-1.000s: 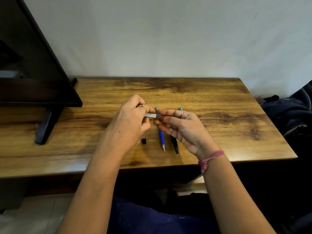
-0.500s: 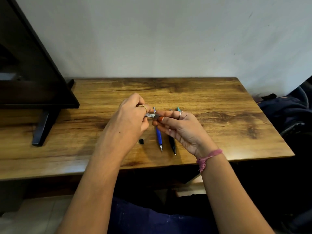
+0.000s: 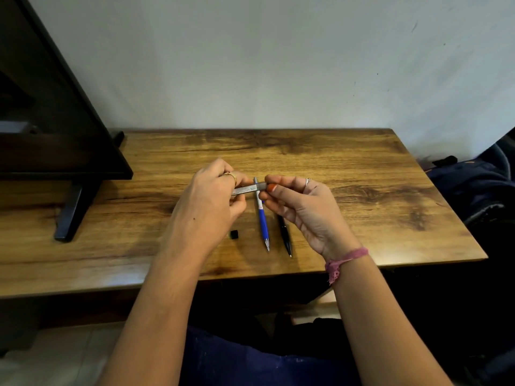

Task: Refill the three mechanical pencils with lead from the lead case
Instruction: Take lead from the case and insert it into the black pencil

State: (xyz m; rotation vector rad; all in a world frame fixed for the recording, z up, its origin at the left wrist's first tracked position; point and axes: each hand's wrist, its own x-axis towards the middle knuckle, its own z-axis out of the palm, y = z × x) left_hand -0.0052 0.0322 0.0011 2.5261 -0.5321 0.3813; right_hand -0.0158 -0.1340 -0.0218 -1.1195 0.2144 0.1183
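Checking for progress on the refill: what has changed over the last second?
Almost nothing. Both hands, left and right, keep their grip on the slim silver lead case. The blue pencil, black pencil and small black cap stay put on the wooden table.

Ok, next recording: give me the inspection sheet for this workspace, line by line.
Surface: wooden table, mostly bare, grain and glare visible.
Job's things: lead case held between both hands above the table; blue pencil and black pencil lying side by side, tips toward the person; third pencil not clearly seen.
Clutter: small black cap lying left of the blue pencil.
Grips: left hand closed on the case; right hand pinching its other end.
Cables: nothing seen.
Surroundings: dark monitor on a stand at left; plain wall behind; dark bag at right.
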